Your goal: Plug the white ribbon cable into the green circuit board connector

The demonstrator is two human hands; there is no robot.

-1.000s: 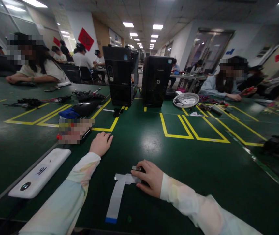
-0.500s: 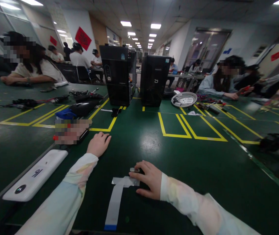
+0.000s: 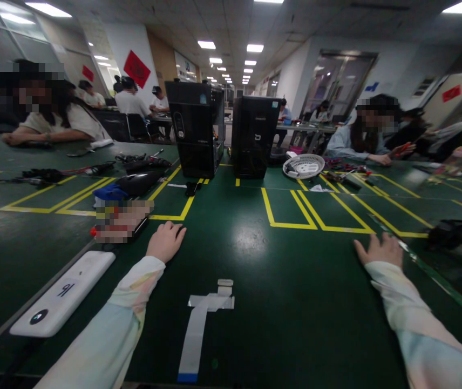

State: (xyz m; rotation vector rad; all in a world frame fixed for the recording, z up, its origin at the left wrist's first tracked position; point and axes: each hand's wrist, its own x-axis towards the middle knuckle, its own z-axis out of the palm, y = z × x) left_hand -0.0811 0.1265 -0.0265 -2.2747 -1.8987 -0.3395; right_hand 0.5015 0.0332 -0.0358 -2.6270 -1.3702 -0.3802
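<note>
A flat white ribbon cable [image 3: 192, 340] with a blue end lies on the green table, its upper part bent sideways and ending in a small connector [image 3: 225, 282]. Nothing touches it. My left hand [image 3: 167, 241] rests on the table up and left of the cable, palm down with its fingers loosely stretched out, near a pixelated item [image 3: 122, 222]. Far to the right, my right hand [image 3: 380, 250] lies palm down with fingers spread, holding nothing, beside the yellow tape lines.
A white power bank-like device [image 3: 63, 294] lies left of my left forearm. Two black computer towers [image 3: 194, 129] stand at the back, with a white basket [image 3: 304, 166] to their right. Tools and cables [image 3: 142, 162] lie back left. Other people sit around the table.
My right hand has left the ribbon cable's connector end and moved far to the right, leaving the cable lying on the table. My left hand has stayed in place.
</note>
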